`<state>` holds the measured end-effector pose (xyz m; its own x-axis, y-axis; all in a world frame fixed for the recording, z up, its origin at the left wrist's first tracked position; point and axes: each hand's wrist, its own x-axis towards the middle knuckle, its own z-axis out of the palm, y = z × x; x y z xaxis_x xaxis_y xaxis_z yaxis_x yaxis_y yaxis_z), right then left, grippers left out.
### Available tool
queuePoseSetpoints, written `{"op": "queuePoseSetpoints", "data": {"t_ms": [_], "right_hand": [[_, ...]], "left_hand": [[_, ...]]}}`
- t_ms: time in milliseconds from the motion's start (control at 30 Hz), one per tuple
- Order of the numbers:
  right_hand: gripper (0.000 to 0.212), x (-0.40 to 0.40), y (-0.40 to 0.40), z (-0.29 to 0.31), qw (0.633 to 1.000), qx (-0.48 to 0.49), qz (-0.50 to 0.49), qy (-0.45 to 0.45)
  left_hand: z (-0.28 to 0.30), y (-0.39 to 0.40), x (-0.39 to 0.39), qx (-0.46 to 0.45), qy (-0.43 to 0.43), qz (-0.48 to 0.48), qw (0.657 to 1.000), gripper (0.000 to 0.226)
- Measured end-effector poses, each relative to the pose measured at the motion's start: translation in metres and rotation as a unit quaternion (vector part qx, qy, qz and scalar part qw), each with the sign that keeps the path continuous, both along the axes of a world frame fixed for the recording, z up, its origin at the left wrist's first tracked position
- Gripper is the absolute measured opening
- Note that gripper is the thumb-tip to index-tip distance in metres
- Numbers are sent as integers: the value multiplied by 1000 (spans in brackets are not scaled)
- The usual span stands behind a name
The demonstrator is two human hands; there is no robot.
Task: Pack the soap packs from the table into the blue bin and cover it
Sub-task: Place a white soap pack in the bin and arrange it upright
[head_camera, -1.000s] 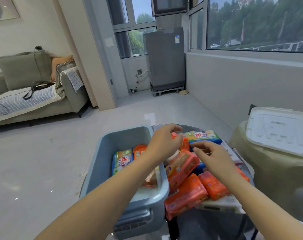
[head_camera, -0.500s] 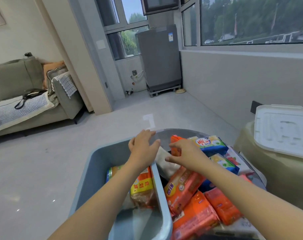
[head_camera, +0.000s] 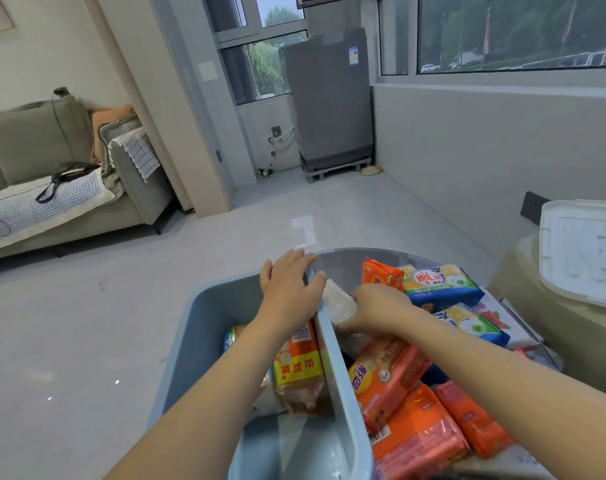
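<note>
The left hand (head_camera: 289, 284) rests flat on the far rim of the blue bin (head_camera: 208, 327), its fingers (head_camera: 301, 256) spread and holding nothing. The right hand (head_camera: 376, 308) is curled around a pale soap pack (head_camera: 338, 301) just outside the bin's right wall. The pack looks soft and slippery, so I think it could slide out of that grip and drop between the bin and the pile. The bin hangs partly off the left edge of the surface (head_camera: 339, 263), so a hard push might tip it. An orange and yellow pack (head_camera: 300, 370) is already inside the bin. Many orange packs (head_camera: 384, 375) and some green and blue packs (head_camera: 440, 282) lie heaped on the right side of the round glass surface, so much is left to pack. The white lid (head_camera: 585, 251) waits on a tub to the right. The room has a pale tiled floor (head_camera: 87, 323), a grey sofa (head_camera: 35, 147) at the left and big windows (head_camera: 519, 29).
</note>
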<state>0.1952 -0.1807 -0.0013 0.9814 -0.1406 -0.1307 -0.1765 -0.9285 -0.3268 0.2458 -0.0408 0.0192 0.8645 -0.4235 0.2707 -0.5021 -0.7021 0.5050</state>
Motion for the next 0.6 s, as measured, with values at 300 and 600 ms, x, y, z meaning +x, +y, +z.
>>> {"op": "queuePoseSetpoints", "data": {"t_ms": [300,600], "right_hand": [[44,-3,-7,-4,994,71,-72,-47],[39,-18,-10,25,956,220,-157,-118]], "left_hand": [[1,0,2,9,11,-8,1000,42],[13,1,-7,-47,35,-13,998,40]]}}
